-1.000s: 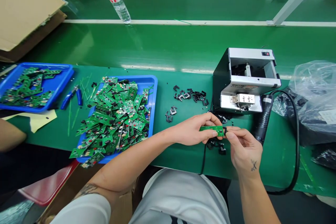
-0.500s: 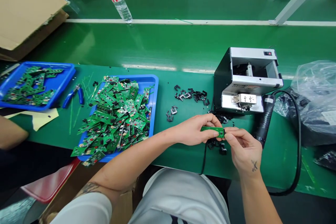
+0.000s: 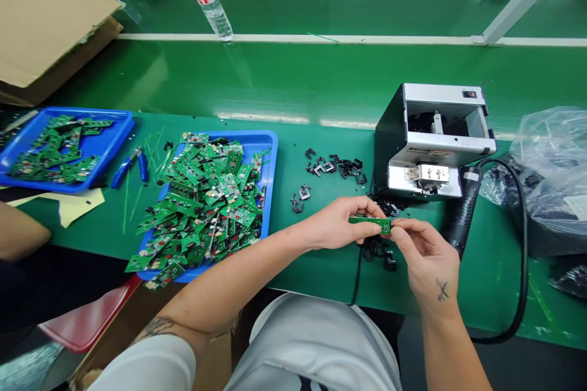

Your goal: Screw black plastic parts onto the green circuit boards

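Note:
A small green circuit board (image 3: 384, 225) is pinched between the thumb and fingers of my left hand (image 3: 342, 224), in front of the machine. At the board's right end, the thumb and forefinger of my right hand (image 3: 426, 250) are closed; whatever they grip there is too small and hidden to name. Black plastic clips (image 3: 389, 261) lie on the green table just below the board, and more black clips (image 3: 349, 168) are scattered beyond my left hand. To the left, a blue tray (image 3: 274, 177) holds a heap of green circuit boards (image 3: 220, 195).
A silver and black machine (image 3: 440, 143) stands behind my hands, with a thick black hose (image 3: 524, 256) at its right. Plastic bags (image 3: 554, 159) sit far right. Left are pliers (image 3: 143, 166), another blue tray (image 3: 110, 153), a person's arm (image 3: 21, 232), a carton (image 3: 50, 18) and a bottle (image 3: 211, 6).
The circuit board has tilted in my left hand, so its face looks narrower. Both hands have shifted very slightly, and the right one stays at the board's end.

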A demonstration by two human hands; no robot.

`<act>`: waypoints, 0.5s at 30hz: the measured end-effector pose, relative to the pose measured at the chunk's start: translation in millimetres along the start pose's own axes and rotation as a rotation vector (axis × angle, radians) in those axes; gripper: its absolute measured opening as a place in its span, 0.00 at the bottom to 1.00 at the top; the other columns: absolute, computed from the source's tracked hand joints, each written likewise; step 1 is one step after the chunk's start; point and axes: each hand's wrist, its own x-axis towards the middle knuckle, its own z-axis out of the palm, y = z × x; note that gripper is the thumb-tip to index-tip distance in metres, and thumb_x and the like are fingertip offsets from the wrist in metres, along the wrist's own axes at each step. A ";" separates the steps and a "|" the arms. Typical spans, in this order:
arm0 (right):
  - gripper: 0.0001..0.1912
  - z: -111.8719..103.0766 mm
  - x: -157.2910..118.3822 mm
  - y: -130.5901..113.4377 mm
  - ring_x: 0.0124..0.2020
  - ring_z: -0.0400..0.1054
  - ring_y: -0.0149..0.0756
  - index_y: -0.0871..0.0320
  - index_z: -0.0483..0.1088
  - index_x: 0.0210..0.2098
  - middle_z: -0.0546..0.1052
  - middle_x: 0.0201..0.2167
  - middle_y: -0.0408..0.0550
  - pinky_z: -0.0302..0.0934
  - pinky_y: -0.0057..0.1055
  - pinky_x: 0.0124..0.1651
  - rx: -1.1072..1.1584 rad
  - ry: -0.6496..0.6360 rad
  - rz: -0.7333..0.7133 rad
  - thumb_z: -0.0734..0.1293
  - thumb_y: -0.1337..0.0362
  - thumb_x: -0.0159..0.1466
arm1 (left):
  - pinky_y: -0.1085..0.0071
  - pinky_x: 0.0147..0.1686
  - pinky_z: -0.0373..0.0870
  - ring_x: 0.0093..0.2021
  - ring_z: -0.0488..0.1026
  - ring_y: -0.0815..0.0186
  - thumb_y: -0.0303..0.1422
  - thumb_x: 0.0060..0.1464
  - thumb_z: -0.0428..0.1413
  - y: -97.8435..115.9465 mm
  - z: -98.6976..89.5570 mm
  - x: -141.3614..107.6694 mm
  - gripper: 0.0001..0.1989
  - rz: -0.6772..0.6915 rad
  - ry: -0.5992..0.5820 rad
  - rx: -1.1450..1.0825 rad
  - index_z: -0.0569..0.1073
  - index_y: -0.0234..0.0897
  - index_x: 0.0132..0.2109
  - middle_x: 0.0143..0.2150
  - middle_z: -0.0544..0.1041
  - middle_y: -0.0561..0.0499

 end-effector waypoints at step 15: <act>0.26 -98.3 76.6 -17.5 0.37 0.69 0.60 0.54 0.74 0.40 0.74 0.28 0.55 0.51 0.64 0.49 -0.797 0.310 0.155 0.71 0.44 0.48 | 0.77 0.21 0.56 0.23 0.63 0.77 0.32 0.51 0.58 24.4 -23.5 38.8 0.10 -0.145 0.184 -0.010 0.72 0.32 0.41 0.30 0.72 0.52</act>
